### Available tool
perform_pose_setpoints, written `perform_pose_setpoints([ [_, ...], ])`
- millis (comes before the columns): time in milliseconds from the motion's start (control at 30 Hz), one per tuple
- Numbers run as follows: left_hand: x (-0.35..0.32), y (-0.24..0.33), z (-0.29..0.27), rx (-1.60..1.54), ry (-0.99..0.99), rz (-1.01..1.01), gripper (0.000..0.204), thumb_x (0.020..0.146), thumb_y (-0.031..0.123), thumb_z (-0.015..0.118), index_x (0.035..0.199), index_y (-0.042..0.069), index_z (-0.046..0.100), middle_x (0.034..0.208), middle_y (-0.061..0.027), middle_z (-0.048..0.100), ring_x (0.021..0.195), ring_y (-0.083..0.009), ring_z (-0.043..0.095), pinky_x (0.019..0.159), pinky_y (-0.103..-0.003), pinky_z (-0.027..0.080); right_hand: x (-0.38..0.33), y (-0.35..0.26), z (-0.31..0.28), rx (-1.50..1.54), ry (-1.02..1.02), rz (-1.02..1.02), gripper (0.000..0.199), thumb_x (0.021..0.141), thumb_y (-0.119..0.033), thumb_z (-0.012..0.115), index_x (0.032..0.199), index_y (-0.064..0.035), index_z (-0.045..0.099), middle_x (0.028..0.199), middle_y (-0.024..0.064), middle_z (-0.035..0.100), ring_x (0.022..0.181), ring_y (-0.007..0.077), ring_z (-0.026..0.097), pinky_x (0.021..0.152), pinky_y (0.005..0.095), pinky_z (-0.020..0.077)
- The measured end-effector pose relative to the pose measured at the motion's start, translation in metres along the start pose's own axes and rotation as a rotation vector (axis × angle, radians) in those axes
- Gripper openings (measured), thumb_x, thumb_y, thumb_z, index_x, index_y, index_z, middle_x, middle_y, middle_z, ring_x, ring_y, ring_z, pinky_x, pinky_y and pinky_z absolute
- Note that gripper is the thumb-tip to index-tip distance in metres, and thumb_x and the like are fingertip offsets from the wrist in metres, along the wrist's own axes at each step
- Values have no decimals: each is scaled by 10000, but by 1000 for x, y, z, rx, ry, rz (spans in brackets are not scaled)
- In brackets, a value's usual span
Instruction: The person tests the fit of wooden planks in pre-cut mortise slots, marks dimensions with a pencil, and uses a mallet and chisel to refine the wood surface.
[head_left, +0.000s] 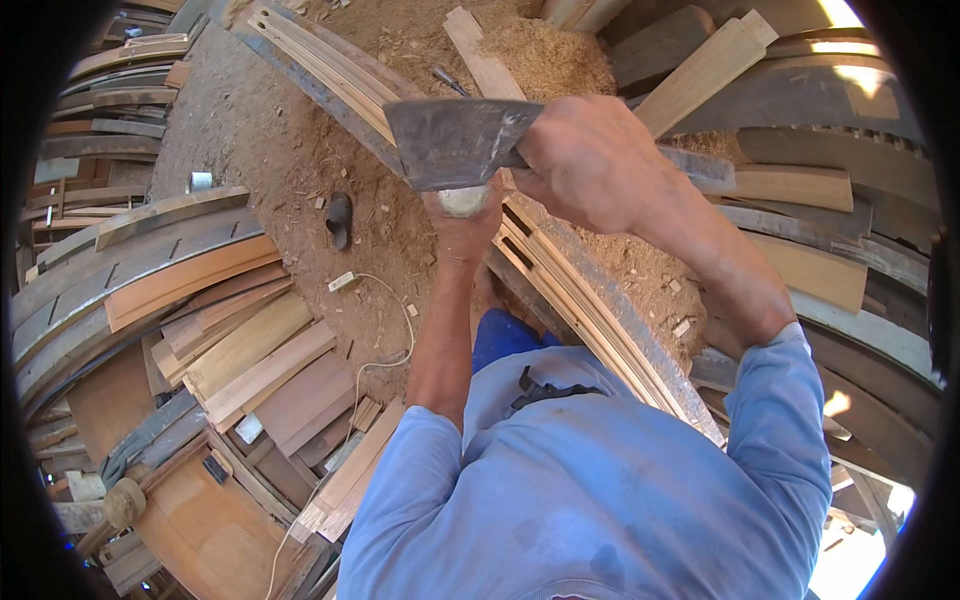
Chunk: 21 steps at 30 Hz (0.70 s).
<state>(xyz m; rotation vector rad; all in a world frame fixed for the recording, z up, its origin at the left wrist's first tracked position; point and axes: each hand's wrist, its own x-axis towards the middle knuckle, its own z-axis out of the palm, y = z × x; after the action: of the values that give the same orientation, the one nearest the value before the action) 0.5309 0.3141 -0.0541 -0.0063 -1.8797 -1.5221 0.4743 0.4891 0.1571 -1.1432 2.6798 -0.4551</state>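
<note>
My right hand (590, 165) is closed around the handle of a putty knife, whose wide dark blade (455, 140) points left. That blade hangs right above my left hand (470, 235) and hides part of its fingers. Cupped in the left hand is a pale round lump (462, 204), its top touching or just under the blade's lower edge. Below both hands run long light wooden strips (590, 315) with slots cut near their ends. They rest on a grey plank (640, 305). More such strips (320, 60) continue beyond the hands.
Stacked boards (270, 380) fill the left side, with a white cable (408, 325) and a power socket (342, 282) nearby. A dark sandal (340, 220) lies on the dirt floor. Planks (800, 190) are piled at right, and wood shavings (560, 60) heap at the far side near a chisel-like tool (450, 80).
</note>
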Motion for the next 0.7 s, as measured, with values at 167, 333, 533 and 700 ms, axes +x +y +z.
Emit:
perform_pose_setpoints([
  [167,15,20,-1,95,-136,-140,321,840,54,793,1098,15,606,1031,-58,684,887,-124,636,771,-296,518,5,8,5,-66,-10,31,294,846,-228,693,1097,-85,641,813,170,711,803,387,706,678,484,563],
  [333,17,-1,-2,195,-102,69,292,851,88,797,1074,15,623,1022,-62,693,844,-127,646,752,-303,526,7,1,-4,-35,57,37,265,858,-160,638,1119,-115,641,828,163,715,807,376,711,692,479,572],
  [533,11,-1,-1,237,-90,94,268,846,119,794,1043,6,653,992,-98,705,853,-201,687,768,-355,540,8,3,1,-51,-28,66,242,856,-200,661,1060,-68,662,805,167,712,792,382,707,695,481,569],
  [700,9,15,1,20,-121,-174,325,822,112,806,1087,16,643,1018,-80,709,896,-192,689,814,-343,540,3,2,-4,12,78,14,252,852,-193,655,1072,-72,662,798,166,709,792,392,703,703,489,565],
])
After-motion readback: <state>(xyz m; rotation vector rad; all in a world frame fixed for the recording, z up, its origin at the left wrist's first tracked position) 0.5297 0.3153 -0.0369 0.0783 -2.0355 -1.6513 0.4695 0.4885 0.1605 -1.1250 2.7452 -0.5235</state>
